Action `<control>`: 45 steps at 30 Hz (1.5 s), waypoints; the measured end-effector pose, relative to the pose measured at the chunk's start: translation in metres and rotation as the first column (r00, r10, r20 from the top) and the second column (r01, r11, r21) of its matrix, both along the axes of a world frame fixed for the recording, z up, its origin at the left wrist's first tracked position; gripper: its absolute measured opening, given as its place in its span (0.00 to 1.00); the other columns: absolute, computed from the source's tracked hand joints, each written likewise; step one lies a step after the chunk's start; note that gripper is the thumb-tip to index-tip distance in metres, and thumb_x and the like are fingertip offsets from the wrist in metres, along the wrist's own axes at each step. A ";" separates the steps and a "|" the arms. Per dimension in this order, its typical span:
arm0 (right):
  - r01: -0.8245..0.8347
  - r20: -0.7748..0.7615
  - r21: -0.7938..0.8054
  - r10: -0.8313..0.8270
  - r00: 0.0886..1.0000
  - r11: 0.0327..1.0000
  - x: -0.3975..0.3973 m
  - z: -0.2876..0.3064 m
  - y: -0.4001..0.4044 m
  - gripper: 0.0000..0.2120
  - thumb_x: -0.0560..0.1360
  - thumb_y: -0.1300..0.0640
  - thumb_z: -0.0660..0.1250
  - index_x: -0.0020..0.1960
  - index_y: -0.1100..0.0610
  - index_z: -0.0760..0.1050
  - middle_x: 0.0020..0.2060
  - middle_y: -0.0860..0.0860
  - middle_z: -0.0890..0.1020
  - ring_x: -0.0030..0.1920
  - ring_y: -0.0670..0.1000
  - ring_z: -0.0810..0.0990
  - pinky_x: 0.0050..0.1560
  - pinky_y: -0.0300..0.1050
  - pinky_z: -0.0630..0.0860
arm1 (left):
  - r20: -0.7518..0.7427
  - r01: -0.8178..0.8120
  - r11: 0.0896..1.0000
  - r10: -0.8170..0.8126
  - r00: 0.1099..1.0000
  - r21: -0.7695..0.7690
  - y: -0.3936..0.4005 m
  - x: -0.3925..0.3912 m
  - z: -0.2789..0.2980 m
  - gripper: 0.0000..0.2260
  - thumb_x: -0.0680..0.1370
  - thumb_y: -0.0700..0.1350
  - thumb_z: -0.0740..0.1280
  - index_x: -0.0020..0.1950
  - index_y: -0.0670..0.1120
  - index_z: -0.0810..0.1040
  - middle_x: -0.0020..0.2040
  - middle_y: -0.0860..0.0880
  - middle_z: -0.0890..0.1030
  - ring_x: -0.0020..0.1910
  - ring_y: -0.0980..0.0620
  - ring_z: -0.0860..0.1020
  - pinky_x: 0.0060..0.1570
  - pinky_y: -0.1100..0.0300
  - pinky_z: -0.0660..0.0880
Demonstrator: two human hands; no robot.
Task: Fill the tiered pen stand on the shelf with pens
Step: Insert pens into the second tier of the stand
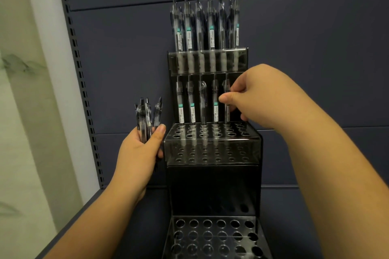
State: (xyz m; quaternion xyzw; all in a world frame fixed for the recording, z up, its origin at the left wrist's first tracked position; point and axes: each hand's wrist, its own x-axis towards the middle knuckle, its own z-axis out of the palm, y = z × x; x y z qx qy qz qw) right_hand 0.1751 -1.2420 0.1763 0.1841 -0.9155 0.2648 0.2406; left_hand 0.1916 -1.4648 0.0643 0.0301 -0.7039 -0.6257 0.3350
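A dark three-tiered pen stand [212, 187] stands on the shelf against the back panel. Its top tier holds several pens [200, 27]. The back row of the middle tier [210, 139] holds several upright pens. My right hand [252, 94] pinches the rightmost of these, a clear pen [226, 115], between thumb and fingers, its tip in a back-row hole. Left of the stand, my left hand [139, 153] grips a bundle of several clear pens [147, 118] upright. The bottom tier [212, 237] shows only bare holes.
The dark shelf back panel [315, 48] rises behind the stand. A perforated shelf upright [82, 82] runs down the left side, with a pale wall [25, 90] beyond it. The shelf's front edge [69, 229] slants across the lower left.
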 end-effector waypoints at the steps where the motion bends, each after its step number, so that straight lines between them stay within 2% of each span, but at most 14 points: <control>1: 0.005 0.005 0.004 -0.005 1.000 1.000 0.000 0.000 0.000 0.17 0.79 0.43 0.68 0.45 0.56 0.84 0.35 0.51 0.85 0.36 0.52 0.83 0.43 0.49 0.82 | -0.001 0.002 1.000 -0.002 1.000 0.000 0.000 0.000 0.000 0.06 0.78 0.56 0.69 0.50 0.55 0.80 0.45 0.42 0.85 0.50 0.37 0.82 0.52 0.38 0.78; 3: 0.009 0.023 0.005 -0.009 1.000 1.000 0.001 0.001 0.001 0.19 0.79 0.42 0.68 0.42 0.56 0.84 0.30 0.53 0.84 0.30 0.50 0.80 0.34 0.43 0.75 | -0.003 0.002 1.000 -0.002 1.000 0.004 0.001 0.000 0.001 0.06 0.78 0.56 0.69 0.50 0.55 0.80 0.45 0.42 0.85 0.50 0.38 0.82 0.53 0.38 0.78; 7: -0.005 0.060 -0.013 0.006 0.998 1.000 0.001 0.002 0.003 0.18 0.80 0.42 0.67 0.41 0.54 0.83 0.24 0.48 0.81 0.25 0.45 0.76 0.30 0.39 0.67 | -0.003 -0.001 1.000 0.001 1.000 0.006 0.001 -0.001 0.000 0.07 0.78 0.57 0.69 0.50 0.55 0.80 0.45 0.42 0.85 0.50 0.37 0.82 0.52 0.39 0.79; 13: 0.015 0.036 0.035 -0.016 0.999 0.999 0.004 0.002 0.005 0.20 0.78 0.39 0.68 0.39 0.54 0.84 0.26 0.50 0.82 0.32 0.50 0.82 0.34 0.42 0.74 | -0.026 0.015 1.000 -0.015 1.000 0.012 -0.001 -0.003 -0.002 0.06 0.78 0.55 0.70 0.50 0.55 0.80 0.44 0.46 0.85 0.47 0.45 0.83 0.51 0.47 0.79; 17: 0.070 -0.095 0.074 -0.062 0.993 0.995 0.018 0.006 0.005 0.20 0.76 0.36 0.68 0.37 0.50 0.82 0.30 0.49 0.82 0.33 0.48 0.80 0.33 0.43 0.75 | -0.055 0.028 0.999 -0.026 0.998 0.030 -0.003 -0.003 0.000 0.06 0.77 0.55 0.71 0.50 0.54 0.81 0.44 0.50 0.86 0.48 0.48 0.84 0.49 0.54 0.79; 21: -0.077 -0.140 -0.011 0.075 0.987 0.997 0.035 0.007 -0.012 0.16 0.76 0.38 0.69 0.37 0.48 0.81 0.26 0.45 0.79 0.29 0.42 0.77 0.32 0.41 0.72 | -0.114 0.029 0.998 -0.023 0.993 0.058 -0.007 -0.002 0.002 0.08 0.76 0.57 0.71 0.50 0.54 0.81 0.37 0.49 0.84 0.40 0.50 0.82 0.49 0.52 0.79; 23: -0.152 -0.131 -0.015 0.148 0.980 0.988 0.040 0.002 -0.027 0.13 0.76 0.39 0.69 0.40 0.46 0.82 0.29 0.43 0.81 0.32 0.40 0.79 0.35 0.40 0.76 | -0.154 0.040 0.997 -0.031 0.988 0.058 -0.008 0.001 0.006 0.09 0.76 0.57 0.71 0.48 0.53 0.81 0.30 0.51 0.78 0.33 0.53 0.77 0.44 0.53 0.76; 27: -0.236 -0.099 0.044 0.240 0.966 0.971 0.045 -0.009 -0.054 0.15 0.77 0.37 0.67 0.57 0.44 0.82 0.42 0.41 0.82 0.44 0.41 0.80 0.49 0.43 0.81 | -0.228 0.073 0.997 -0.071 0.971 0.003 -0.008 0.013 0.019 0.14 0.71 0.60 0.69 0.46 0.50 0.80 0.28 0.49 0.77 0.29 0.55 0.75 0.37 0.57 0.71; 29: -0.260 -0.114 0.044 0.264 0.958 0.964 0.045 -0.013 -0.064 0.16 0.78 0.37 0.65 0.56 0.45 0.82 0.44 0.42 0.83 0.45 0.42 0.80 0.49 0.45 0.81 | -0.244 0.106 0.991 -0.124 0.962 -0.088 -0.007 0.022 0.026 0.13 0.69 0.62 0.68 0.42 0.53 0.81 0.28 0.49 0.77 0.28 0.55 0.75 0.33 0.60 0.71; 33: -0.352 -0.180 -0.099 0.332 0.926 0.931 0.045 -0.018 -0.073 0.17 0.78 0.40 0.67 0.39 0.52 0.83 0.31 0.49 0.80 0.34 0.46 0.78 0.36 0.44 0.76 | -0.321 0.205 0.959 -0.259 0.911 -0.194 0.001 0.032 0.033 0.06 0.71 0.53 0.69 0.35 0.57 0.84 0.28 0.52 0.78 0.28 0.58 0.75 0.29 0.68 0.70; 35: -0.409 -0.179 -0.183 0.378 0.908 0.894 0.045 -0.019 -0.074 0.15 0.78 0.43 0.69 0.39 0.51 0.84 0.31 0.48 0.81 0.34 0.45 0.80 0.39 0.46 0.78 | -0.348 0.215 0.958 -0.270 0.898 -0.189 0.000 0.031 0.033 0.06 0.72 0.52 0.72 0.35 0.57 0.84 0.29 0.52 0.79 0.28 0.59 0.76 0.29 0.69 0.71; 38: -0.444 -0.210 -0.276 0.397 0.893 0.852 0.045 -0.018 -0.071 0.14 0.78 0.46 0.70 0.39 0.53 0.84 0.28 0.47 0.80 0.31 0.43 0.77 0.38 0.47 0.77 | -0.380 0.233 0.961 -0.274 0.883 -0.149 -0.004 0.029 0.030 0.08 0.72 0.58 0.74 0.42 0.55 0.85 0.33 0.49 0.82 0.32 0.54 0.79 0.36 0.61 0.77; 41: -0.436 -0.311 -0.424 0.324 0.893 0.794 0.045 -0.010 -0.057 0.14 0.80 0.46 0.68 0.43 0.55 0.83 0.30 0.53 0.80 0.29 0.50 0.77 0.34 0.52 0.79 | -0.364 0.193 0.981 -0.184 0.913 -0.012 -0.007 0.022 0.029 0.12 0.72 0.58 0.73 0.43 0.50 0.82 0.36 0.50 0.84 0.31 0.54 0.80 0.36 0.61 0.79; 45: -0.418 -0.390 -0.594 0.209 0.897 0.687 0.041 0.009 -0.017 0.10 0.81 0.48 0.68 0.43 0.50 0.82 0.34 0.51 0.84 0.26 0.42 0.77 0.26 0.35 0.70 | -0.258 0.149 0.986 -0.124 0.958 0.078 -0.013 0.011 0.021 0.08 0.75 0.52 0.70 0.46 0.48 0.78 0.36 0.51 0.83 0.33 0.55 0.79 0.39 0.60 0.76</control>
